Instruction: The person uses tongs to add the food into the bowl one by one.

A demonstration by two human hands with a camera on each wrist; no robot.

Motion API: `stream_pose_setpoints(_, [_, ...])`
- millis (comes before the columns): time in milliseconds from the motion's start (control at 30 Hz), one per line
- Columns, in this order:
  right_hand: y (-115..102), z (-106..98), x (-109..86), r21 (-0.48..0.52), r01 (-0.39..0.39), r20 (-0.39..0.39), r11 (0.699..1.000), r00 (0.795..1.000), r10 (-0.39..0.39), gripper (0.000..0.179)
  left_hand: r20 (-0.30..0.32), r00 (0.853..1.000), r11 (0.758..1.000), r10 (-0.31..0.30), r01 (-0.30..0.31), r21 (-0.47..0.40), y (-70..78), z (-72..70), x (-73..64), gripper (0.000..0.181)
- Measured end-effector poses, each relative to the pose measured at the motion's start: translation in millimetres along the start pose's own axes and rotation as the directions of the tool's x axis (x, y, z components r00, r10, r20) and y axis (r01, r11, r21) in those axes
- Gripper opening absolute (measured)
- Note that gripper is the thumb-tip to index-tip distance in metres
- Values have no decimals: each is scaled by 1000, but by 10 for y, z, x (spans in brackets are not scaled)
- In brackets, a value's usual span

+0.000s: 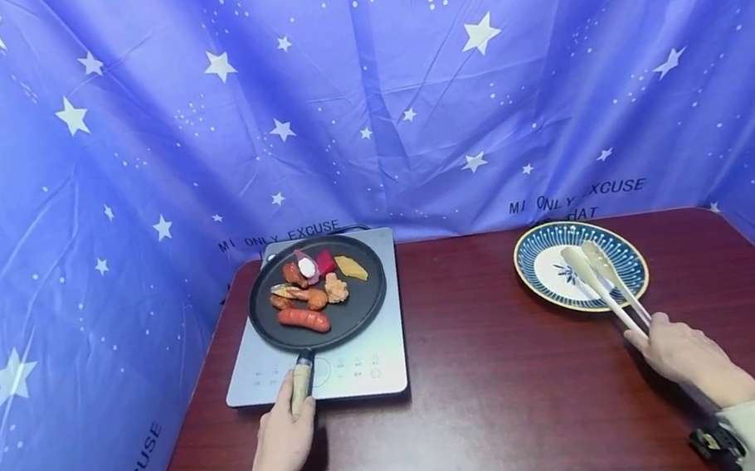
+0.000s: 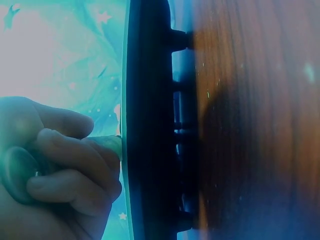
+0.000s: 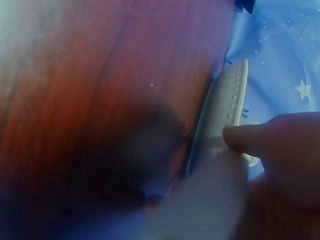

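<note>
My left hand grips the wooden handle of a round black frying pan. In the left wrist view, the fingers curl round that handle. The pan holds a red scored sausage, a yellow wedge, a red cube, a white rounded piece, a crumbly tan piece and several browned meat pieces. On the right, my right hand holds pale tongs, whose ends lie over a blue-patterned plate. The tongs look blurred in the right wrist view.
Beneath the pan sits a silver induction cooktop with touch markings along its front. The brown wooden table stretches between cooktop and plate. Blue curtains with white stars hang behind and at both sides. A dark cord shows behind the cooktop.
</note>
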State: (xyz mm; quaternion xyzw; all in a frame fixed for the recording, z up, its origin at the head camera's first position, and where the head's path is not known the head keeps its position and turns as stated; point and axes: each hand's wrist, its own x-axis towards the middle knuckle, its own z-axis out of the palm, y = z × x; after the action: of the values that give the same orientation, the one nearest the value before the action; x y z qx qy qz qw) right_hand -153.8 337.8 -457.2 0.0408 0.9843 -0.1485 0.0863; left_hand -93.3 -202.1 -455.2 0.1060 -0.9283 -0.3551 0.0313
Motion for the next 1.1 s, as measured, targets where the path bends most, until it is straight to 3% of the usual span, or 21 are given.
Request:
stream_pose_setpoints(333, [-51, -48, -95, -41, 65, 56, 997, 996, -63, 64, 13, 1000, 999, 17, -17, 34, 22, -9, 30, 58])
stream_pose_setpoints(633, [-114, 4, -166, -63, 70, 35, 996, 997, -68, 60, 55, 997, 994, 55, -60, 96, 25, -66, -12, 58])
stream_pose_setpoints(800, [-141, -28, -175, -69, 60, 29, 996, 998, -58, 68, 84, 994, 986, 74, -85, 146, 43, -127, -21, 58])
stream_pose_setpoints(933, [-152, -160, -172, -92, 33, 14, 995, 999, -32, 76, 137, 987, 969, 82, -111, 220, 78, -201, -11, 60])
stream_pose_setpoints(1100, [-190, -358, -158, -121, 63, -92, 991, 993, -74, 75, 220, 971, 920, 97, -172, 353, 164, -432, 37, 66])
